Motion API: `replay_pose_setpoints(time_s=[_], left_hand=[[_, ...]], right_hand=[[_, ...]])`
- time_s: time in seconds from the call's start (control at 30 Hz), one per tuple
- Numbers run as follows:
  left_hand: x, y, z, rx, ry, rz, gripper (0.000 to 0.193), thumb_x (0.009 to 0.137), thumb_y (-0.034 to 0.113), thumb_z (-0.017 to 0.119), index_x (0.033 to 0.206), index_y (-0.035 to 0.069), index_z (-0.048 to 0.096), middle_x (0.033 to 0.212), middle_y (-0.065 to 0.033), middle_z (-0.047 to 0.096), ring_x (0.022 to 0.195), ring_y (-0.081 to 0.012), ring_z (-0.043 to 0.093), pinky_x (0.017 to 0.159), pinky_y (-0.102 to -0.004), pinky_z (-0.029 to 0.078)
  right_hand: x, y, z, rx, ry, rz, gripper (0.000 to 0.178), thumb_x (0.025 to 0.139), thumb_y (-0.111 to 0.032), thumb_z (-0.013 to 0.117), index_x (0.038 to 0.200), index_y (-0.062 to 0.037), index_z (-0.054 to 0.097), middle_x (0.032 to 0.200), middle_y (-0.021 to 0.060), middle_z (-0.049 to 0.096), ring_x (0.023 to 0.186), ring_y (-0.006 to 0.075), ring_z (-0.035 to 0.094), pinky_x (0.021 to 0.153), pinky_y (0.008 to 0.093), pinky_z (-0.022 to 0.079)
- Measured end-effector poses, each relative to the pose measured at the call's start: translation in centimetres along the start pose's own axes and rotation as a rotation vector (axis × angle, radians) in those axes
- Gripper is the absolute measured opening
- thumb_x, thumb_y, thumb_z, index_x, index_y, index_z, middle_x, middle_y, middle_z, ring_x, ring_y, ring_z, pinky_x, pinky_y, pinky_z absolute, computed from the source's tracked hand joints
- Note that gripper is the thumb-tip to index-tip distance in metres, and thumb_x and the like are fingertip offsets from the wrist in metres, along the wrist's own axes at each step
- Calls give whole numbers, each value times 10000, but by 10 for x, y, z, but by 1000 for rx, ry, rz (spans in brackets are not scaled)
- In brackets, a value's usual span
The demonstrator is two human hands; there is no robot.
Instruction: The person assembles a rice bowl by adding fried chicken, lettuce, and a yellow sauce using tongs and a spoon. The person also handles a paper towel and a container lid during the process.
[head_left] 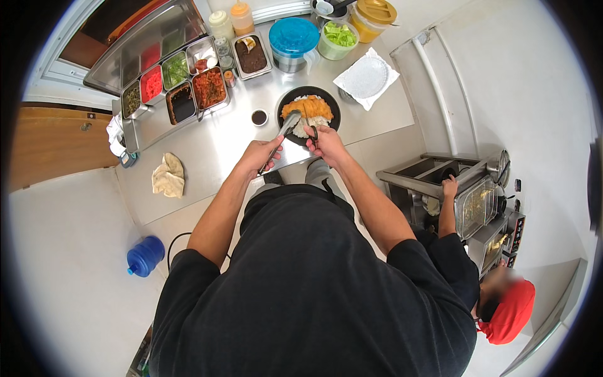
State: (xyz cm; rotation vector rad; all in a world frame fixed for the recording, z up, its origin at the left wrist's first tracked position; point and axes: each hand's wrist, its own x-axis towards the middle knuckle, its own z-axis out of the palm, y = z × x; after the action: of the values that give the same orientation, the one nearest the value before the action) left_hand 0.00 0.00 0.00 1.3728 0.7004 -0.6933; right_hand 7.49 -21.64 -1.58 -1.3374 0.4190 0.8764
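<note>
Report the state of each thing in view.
Silver metal tongs: held by left hand
Black-handled scissors: held by right hand
Golden breaded cutlet: on white rice
Round black bowl: holding both
Small round white cup: holding dark liquid
Round blue lid: on container
Beige cloth: crumpled
Clear round lettuce tub: open
Silver tray lid: raised

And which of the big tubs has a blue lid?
The blue-lidded tub is the one just left of the lettuce tub. The lettuce tub is open, and the golden-lidded tub stands further right.
</note>
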Motion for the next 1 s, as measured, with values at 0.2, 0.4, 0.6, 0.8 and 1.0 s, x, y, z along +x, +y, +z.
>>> replay_pose_setpoints(time_s=[0.2, 0.4, 0.6, 0.8, 1.0], left_hand=[[-2, 1, -3, 15, 2, -6, 540, 923, 540, 662, 980, 4, 687, 749, -37, 609, 487, -84, 476, 406, -240, 361], [-1, 1, -4, 18, -4, -8, 534, 922, 540, 662, 974, 9, 689, 748, -33, 610, 492, -84, 476, 406, -239, 358], [3, 5, -3, 18, 6, 6, 534, 922, 543, 661, 967, 12, 691, 742, -33, 613, 488, -86, 480, 407, -241, 361], [-2, 9, -3, 39, 5, -1, 569, 921, 564, 649, 983, 0, 691, 749, -58, 636, 489, -94, 492, 412, -252, 375], [-25, 2, -4, 58, 17, -2, 637, 934, 553, 632, 1006, -79, 659, 795, -127, 658, 481, -121, 521, 409, -268, 395]], right_hand=[[-7, -14, -12, -81, -98, -17, 253, 910, -281, 740, 865, -86, 585, 674, 8, 584, 523, 69, 508, 416, 189, 314], [8, -41, -2, 28, -44, 145, 233, 888, -241, 761, 856, -91, 586, 671, 3, 578, 528, 56, 504, 401, 187, 297], [23, -31, 3, -129, -19, -14, 241, 884, -253, 766, 858, -88, 593, 680, -2, 589, 537, 58, 513, 411, 190, 316], [-9, -24, -3, -33, -46, 50, 266, 899, -330, 735, 908, -101, 600, 691, 5, 608, 556, 80, 554, 454, 221, 388], [-52, -5, -4, 28, -120, 144, 371, 876, -439, 724, 935, -106, 570, 705, 28, 625, 574, 105, 585, 499, 239, 421]])
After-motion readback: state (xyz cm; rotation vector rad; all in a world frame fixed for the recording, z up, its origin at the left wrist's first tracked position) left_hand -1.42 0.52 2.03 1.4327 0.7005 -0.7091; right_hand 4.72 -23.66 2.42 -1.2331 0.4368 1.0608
